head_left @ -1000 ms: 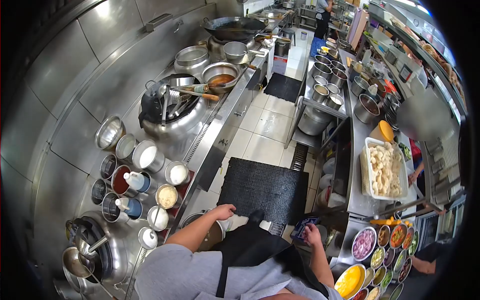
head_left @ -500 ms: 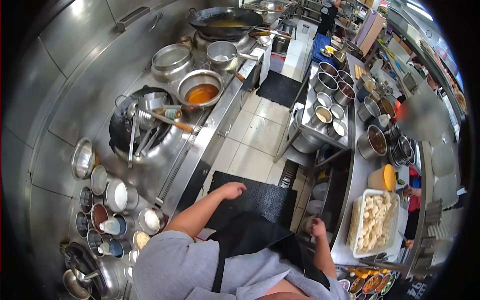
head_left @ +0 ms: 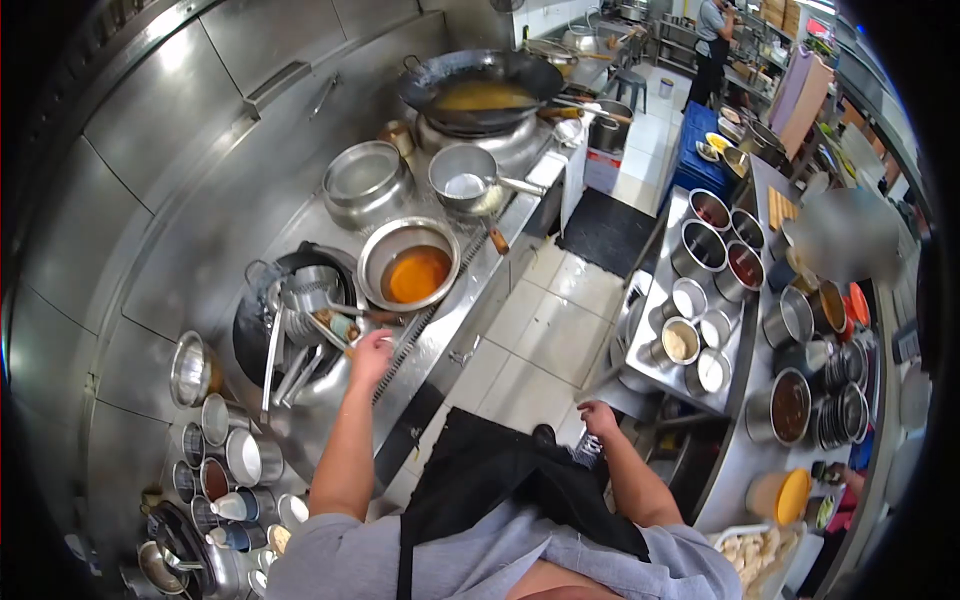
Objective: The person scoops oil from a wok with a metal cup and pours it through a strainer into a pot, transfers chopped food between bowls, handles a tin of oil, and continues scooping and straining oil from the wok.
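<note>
My left hand (head_left: 372, 357) is over the stove's front edge, beside the wooden-handled tools in the wok (head_left: 250, 350). Its fingers look loosely apart, and no firm grip on a handle shows. Several metal ladles and strainers (head_left: 310, 290) lie in that wok. Just behind it stands a steel bowl (head_left: 365, 265) of orange-brown liquid. My right hand (head_left: 600, 420) hangs over the aisle near the steel side table (head_left: 650, 365), its fingers loosely bent with nothing visible in them.
A large wok (head_left: 480, 95) of oil sits farther along the stove. Seasoning pots (head_left: 245, 457) crowd the lower left. Several steel containers (head_left: 700, 245) stand on the side table. A white tub (head_left: 750, 560) holds pale pieces. Far down the aisle (head_left: 530, 325) stands another person (head_left: 711, 50).
I have moved forward along the aisle. My left hand has come up beside the wok's tools. My right hand has moved from the lower shelf area to near the side table.
</note>
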